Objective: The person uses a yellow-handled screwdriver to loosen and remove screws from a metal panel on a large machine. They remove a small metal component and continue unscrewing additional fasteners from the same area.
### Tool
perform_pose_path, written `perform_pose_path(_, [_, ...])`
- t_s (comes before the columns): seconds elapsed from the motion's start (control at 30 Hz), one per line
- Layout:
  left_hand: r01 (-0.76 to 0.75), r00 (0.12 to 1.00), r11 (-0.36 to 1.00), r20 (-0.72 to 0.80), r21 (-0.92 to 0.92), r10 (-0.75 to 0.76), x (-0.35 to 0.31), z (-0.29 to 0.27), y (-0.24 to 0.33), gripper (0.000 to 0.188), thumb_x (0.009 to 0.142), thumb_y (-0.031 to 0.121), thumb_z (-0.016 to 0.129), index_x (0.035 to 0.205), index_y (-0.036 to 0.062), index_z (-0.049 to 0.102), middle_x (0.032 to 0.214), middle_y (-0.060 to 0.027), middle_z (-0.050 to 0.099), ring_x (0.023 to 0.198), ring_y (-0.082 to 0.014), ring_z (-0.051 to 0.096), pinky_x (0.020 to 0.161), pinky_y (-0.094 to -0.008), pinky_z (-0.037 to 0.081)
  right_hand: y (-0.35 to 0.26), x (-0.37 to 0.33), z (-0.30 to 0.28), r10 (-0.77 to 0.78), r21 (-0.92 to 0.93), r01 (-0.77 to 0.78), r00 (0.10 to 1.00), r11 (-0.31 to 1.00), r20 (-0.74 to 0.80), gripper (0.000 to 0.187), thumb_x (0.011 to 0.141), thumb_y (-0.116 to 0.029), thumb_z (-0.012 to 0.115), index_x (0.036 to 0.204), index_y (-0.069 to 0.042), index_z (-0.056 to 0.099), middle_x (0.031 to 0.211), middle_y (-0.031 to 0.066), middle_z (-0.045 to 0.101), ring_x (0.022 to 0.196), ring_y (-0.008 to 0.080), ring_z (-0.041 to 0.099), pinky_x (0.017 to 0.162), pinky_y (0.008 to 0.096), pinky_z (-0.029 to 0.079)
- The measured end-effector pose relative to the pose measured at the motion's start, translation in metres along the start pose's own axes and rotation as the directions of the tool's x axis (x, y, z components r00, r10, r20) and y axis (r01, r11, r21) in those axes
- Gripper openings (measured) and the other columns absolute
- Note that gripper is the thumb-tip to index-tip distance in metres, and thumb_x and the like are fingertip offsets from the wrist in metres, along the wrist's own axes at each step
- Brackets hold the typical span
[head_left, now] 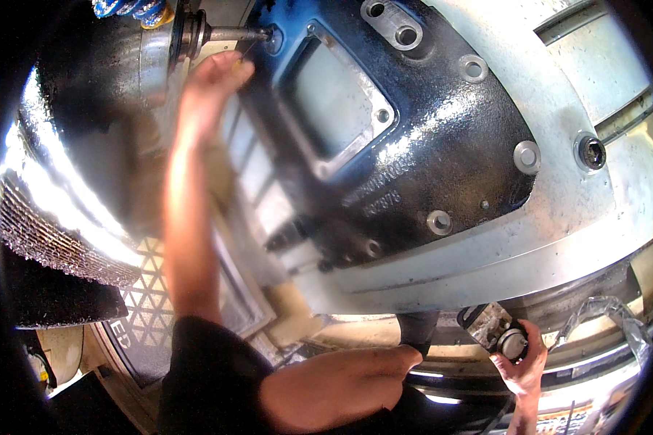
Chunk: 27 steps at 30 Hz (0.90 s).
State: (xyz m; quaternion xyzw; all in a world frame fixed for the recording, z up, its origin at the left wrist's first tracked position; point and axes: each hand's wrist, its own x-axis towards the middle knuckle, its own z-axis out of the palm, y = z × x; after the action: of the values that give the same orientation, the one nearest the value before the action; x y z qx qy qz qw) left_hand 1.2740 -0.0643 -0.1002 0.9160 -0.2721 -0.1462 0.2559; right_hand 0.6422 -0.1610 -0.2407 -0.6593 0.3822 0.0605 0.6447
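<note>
Far left, by the spindle head (145, 69): left hand (218, 76) is reaching up just beside the tool shank (232, 34); fingers are bunching together, but blur is hiding whether they're gripping anything, can't tell.
Tool shank: is projecting right from the spindle head; its tip is ending at a round boss (276, 45) on the casting, depth not readable.
Black casting (442, 167): is sitting in the far middle, right of the left hand, against a pale metal surface (573, 210); is showing a blue sheen toward its far left corner.
Casting features: rectangular window rim (364, 90) is framing an opening; a two-hole lug (392, 23) is standing at the far edge, round pads are dotting the right and near edges.
Near right: right hand (527, 362) is clamping on a handheld control unit (486, 325), fingers wrapping its right side; a round dial (514, 344) is facing up.
Right of that unit: crumpled clear plastic (620, 319) is lying near the casting's pale surround.
Far right: dark socket-head bolt (591, 152) is sitting in the pale surface.
Left edge: shiny curved cover (65, 174) is carrying metal chips (65, 246) along its near side.
Far left top: blue-and-white hose (130, 7) is hanging above the spindle head.
</note>
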Motion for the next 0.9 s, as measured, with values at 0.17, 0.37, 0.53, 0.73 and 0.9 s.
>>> perform_pose_path(0.17, [-0.269,0.946,0.877,-0.062,0.399,0.319,-0.005,-0.006,-0.017,0.033,0.089,0.022,0.075,0.120,0.0100,0.072,0.112,-0.0078,0.073,0.103,-0.0186,0.067,0.093,-0.0304,0.050,0.003,0.000,-0.001,-0.015,-0.004,0.015,1.000,1.000,0.007,0.074,0.065,-0.035,0.091,0.118,0.003,0.057,0.098,0.0189,0.065,0.087,0.0312,0.067,0.078,0.0396,0.054])
perform_pose_path(0.37, [-0.244,0.898,0.753,-0.152,0.611,0.414,-0.014,0.011,-0.001,0.024,0.089,0.024,0.074,0.110,0.0147,0.077,0.107,-0.0111,0.074,0.096,-0.0223,0.072,0.085,-0.0321,0.054,-0.002,0.000,0.000,-0.030,-0.022,0.030,0.999,0.999,-0.009,0.077,0.066,-0.039,0.091,0.119,0.003,0.056,0.098,0.0189,0.064,0.087,0.0304,0.066,0.078,0.0395,0.054])
perform_pose_path(0.53, [-0.188,0.907,0.764,-0.190,0.617,0.376,-0.014,0.020,-0.001,0.023,0.091,0.024,0.074,0.110,0.0114,0.077,0.101,-0.0095,0.076,0.087,-0.0122,0.069,0.082,-0.0270,0.053,0.003,0.000,0.000,-0.033,-0.022,0.032,0.999,0.999,-0.009,0.078,0.066,-0.041,0.091,0.119,0.004,0.056,0.098,0.0182,0.064,0.087,0.0298,0.066,0.078,0.0396,0.054])
perform_pose_path(0.73, [-0.201,0.972,0.911,-0.043,0.361,0.231,0.013,-0.003,-0.022,0.026,0.093,0.023,0.071,0.115,0.0102,0.075,0.111,-0.0077,0.075,0.101,-0.0135,0.069,0.091,-0.0269,0.051,0.004,0.001,0.000,-0.012,-0.010,0.012,1.000,1.000,0.009,0.078,0.066,-0.044,0.091,0.118,0.003,0.057,0.098,0.0180,0.064,0.087,0.0303,0.066,0.077,0.0398,0.054])
perform_pose_path(0.9, [-0.216,0.976,0.944,0.026,0.251,0.216,0.016,-0.001,-0.015,0.022,0.093,0.015,0.071,0.113,0.0059,0.074,0.107,-0.0065,0.074,0.100,-0.0126,0.067,0.091,-0.0266,0.050,0.006,-0.001,0.000,-0.009,-0.027,0.009,1.000,1.000,0.003,0.078,0.067,-0.046,0.090,0.118,0.003,0.057,0.098,0.0183,0.065,0.087,0.0307,0.067,0.077,0.0397,0.054])
